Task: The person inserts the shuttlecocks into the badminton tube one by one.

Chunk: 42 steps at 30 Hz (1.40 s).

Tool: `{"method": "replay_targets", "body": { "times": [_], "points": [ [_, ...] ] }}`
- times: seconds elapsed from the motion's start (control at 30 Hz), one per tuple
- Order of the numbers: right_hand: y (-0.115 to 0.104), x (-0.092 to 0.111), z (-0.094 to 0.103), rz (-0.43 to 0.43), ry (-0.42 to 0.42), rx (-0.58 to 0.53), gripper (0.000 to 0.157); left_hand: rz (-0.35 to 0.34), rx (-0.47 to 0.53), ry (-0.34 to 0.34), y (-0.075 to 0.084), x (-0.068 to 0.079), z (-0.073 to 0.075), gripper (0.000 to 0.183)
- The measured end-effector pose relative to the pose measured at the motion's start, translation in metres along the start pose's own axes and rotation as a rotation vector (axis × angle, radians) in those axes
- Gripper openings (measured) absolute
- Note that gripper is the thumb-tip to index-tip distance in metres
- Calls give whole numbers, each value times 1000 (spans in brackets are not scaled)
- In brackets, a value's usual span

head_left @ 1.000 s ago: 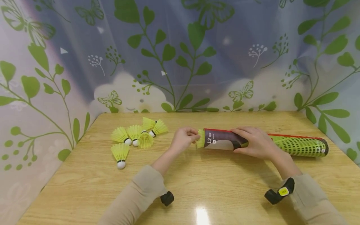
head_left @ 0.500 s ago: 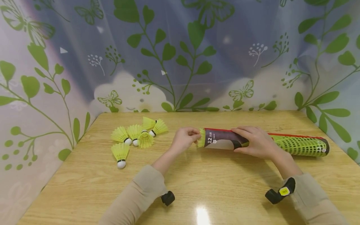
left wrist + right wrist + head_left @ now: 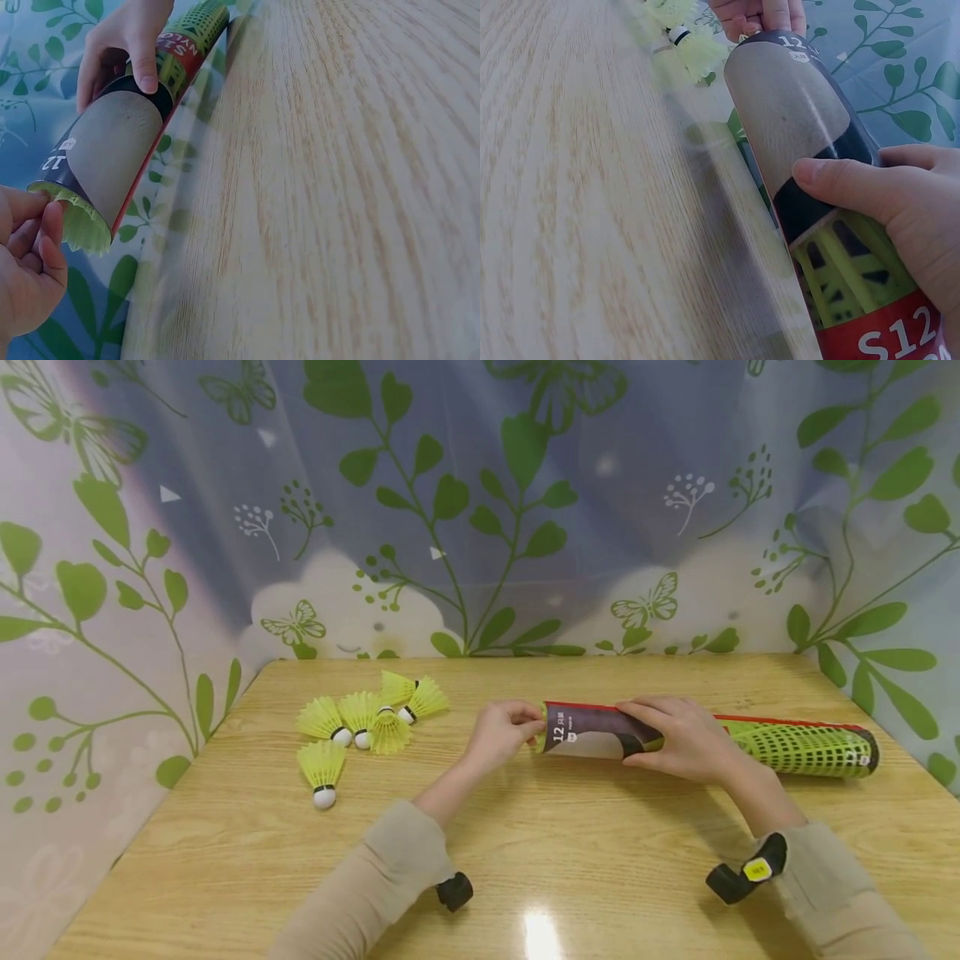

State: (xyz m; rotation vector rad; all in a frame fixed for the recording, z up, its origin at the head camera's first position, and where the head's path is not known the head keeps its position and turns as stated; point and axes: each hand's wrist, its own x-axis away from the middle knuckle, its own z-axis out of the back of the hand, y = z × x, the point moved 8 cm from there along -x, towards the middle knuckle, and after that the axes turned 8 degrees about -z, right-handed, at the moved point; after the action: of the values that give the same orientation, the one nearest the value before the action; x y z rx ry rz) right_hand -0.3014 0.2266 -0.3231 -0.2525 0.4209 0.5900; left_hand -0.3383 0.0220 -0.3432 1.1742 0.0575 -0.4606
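Note:
A shuttlecock tube (image 3: 585, 732), dark and grey at its left end with a green netted pattern toward the right, lies across the table. My right hand (image 3: 678, 739) grips it around the middle, the thumb on the near side. At the tube's mouth, my left hand (image 3: 504, 732) pinches the skirt edge of a yellow shuttlecock (image 3: 86, 229) between thumb and fingers. Most of that shuttlecock is hidden inside the tube, its frilled skirt rim showing just past the mouth in the left wrist view.
Several yellow shuttlecocks with white heads lie in a loose group at the left, one shuttlecock (image 3: 321, 770) nearer the front than the others. Behind the wooden table (image 3: 585, 860) hangs a leaf-patterned curtain (image 3: 480, 527).
My left hand has moved slightly right toward the tube, and the shuttlecock's skirt sticks out less from the mouth. The right hand and tube stay nearly in place.

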Motion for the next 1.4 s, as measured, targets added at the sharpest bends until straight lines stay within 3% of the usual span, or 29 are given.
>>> {"method": "replay_targets", "body": {
  "times": [0.27, 0.73, 0.97, 1.13, 1.4],
  "points": [
    [1, 0, -1, -29, -16, -6, 72, 32, 38, -4, -2, -1, -3, 10],
    [0, 0, 0, -62, -45, -12, 70, 51, 16, -13, -8, -3, -4, 12],
    [-1, -1, -1, -29, -17, -11, 72, 36, -6, -76, -7, 2, -2, 16],
    [-2, -2, -2, -30, -17, -14, 72, 54, -32, -116, -11, 9, 16, 22],
    [1, 0, -4, -31, -29, -1, 73, 76, -55, -80, -16, 21, 62, 23]
  ]
}}
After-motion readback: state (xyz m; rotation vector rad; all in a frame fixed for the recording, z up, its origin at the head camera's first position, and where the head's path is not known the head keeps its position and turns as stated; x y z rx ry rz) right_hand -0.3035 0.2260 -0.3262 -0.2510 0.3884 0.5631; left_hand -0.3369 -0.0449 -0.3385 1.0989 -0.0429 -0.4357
